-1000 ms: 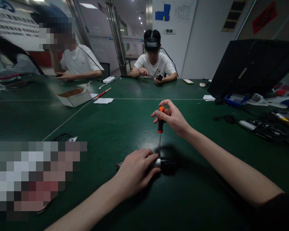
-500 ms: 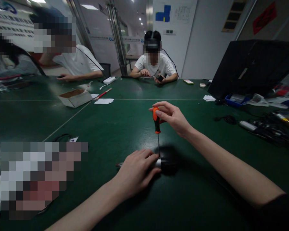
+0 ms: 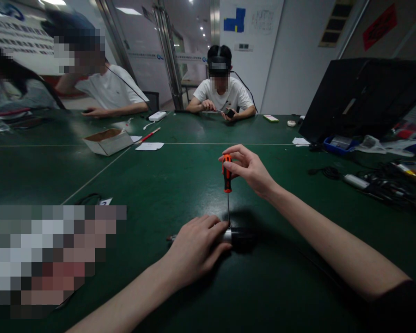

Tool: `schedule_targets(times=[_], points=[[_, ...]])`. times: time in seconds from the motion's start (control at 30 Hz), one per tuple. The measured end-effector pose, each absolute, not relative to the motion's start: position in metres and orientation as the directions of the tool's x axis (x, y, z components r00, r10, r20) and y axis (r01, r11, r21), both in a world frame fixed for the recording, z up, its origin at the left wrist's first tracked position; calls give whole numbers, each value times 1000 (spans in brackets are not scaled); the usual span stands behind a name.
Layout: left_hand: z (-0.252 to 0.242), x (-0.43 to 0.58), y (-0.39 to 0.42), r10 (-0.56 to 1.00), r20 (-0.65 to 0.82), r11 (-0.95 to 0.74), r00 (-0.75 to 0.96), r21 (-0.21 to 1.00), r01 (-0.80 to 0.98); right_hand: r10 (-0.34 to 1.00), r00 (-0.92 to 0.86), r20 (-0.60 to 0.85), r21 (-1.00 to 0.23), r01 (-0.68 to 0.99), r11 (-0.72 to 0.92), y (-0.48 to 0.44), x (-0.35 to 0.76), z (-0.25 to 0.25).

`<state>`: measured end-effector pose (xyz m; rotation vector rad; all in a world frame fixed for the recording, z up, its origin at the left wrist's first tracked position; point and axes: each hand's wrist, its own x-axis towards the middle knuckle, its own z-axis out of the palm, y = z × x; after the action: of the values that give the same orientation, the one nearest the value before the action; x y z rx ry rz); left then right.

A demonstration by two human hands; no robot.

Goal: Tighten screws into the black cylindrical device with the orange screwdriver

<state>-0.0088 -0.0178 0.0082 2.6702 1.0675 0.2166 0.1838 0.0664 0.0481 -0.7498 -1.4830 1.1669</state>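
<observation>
My right hand (image 3: pixel 252 170) grips the orange-and-black handle of a screwdriver (image 3: pixel 228 180) between thumb and fingers, near its top. The screwdriver stands almost upright, and its thin shaft runs down to a silver-and-black cylindrical tool (image 3: pixel 241 238) lying on its side. My left hand (image 3: pixel 199 243) is closed over the silver part of that tool, pressing it to the table. A narrow tip pokes out to the left of my hand; the black end points right. The exact spot where the shaft meets the tool is partly hidden by my fingertips.
On the green table (image 3: pixel 152 185) are a cardboard box (image 3: pixel 109 144), a red pencil-like stick (image 3: pixel 148 135) and paper (image 3: pixel 149 146). Cables and tools (image 3: pixel 384 182) lie at right, near a large black case (image 3: pixel 364 99). Across the table, a person (image 3: pixel 223 92) holds a small black object.
The screwdriver's handle has turned slightly and shifted a little to the right with my right hand. My left hand and the cylindrical tool have stayed in place.
</observation>
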Motion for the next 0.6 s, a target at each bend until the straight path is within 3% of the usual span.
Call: schedule_targets(times=[0.6], points=[[8,-9,-18,764,42,-607,644,383,696,919,-241,312,-946,-170,276,68,183,48]])
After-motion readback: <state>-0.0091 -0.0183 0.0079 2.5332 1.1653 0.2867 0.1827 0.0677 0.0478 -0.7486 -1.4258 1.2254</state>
